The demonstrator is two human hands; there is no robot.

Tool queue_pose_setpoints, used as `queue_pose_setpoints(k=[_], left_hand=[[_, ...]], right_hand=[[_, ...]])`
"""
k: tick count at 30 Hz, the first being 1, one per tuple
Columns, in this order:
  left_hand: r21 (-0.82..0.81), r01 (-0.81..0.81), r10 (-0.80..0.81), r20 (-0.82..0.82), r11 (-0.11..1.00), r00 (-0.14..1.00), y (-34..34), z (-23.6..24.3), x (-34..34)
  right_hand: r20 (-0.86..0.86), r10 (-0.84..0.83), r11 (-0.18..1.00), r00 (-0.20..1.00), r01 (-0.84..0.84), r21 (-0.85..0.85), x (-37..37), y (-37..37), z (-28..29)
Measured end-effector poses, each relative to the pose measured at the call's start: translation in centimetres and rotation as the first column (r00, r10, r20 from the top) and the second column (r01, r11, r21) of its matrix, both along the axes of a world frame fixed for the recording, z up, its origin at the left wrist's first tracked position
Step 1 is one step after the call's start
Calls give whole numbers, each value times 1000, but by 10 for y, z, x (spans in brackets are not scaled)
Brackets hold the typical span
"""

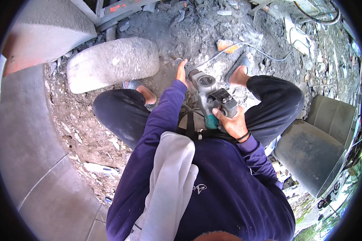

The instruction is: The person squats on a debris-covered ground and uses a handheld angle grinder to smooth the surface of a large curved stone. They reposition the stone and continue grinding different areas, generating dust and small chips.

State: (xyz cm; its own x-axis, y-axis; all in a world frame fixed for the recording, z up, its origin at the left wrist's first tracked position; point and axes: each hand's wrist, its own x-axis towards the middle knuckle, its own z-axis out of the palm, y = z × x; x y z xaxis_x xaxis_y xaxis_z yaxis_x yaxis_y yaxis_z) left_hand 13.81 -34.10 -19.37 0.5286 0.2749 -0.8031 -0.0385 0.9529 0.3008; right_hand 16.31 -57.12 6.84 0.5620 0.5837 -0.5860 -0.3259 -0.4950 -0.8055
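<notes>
A grey and green rotary hammer (207,90) lies across my lap, its front end pointing away and to the left. My left hand (182,73) is closed around the front of the tool, just behind the bit. At the rear, beside the green part, my right hand (232,123) is wrapped around the tool's body or handle; part of the grip is hidden under it. Just left of the bit lies a long, rounded, dusty pale block (114,63), apart from the tool. A thin grey cable (265,55) runs over the rubble toward the tool's front.
Broken grey rubble (181,28) covers the ground around my sandalled feet. An orange brick piece (228,46) sits ahead. On the left are a paved strip (24,140) and a large concrete block (48,36). A dusty dark seat (309,150) stands at the right.
</notes>
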Motion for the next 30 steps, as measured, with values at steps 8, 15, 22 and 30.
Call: queue_pose_setpoints(k=[8, 15, 22, 30], left_hand=[[-30, 92, -91, 43, 995, 995, 73, -42, -4], [84, 270, -251, -186, 959, 950, 34, -34, 5], [-136, 94, -102, -55, 986, 993, 44, -56, -5], [-38, 124, -125, -23, 992, 992, 47, -68, -5]], right_hand=[[15, -114, 991, 993, 113, 65, 37, 104, -74], [-121, -350, 930, 929, 360, 74, 49, 60, -119], [28, -183, 983, 983, 182, 24, -15, 45, -156], [16, -146, 989, 989, 146, 19, 2, 48, -136]])
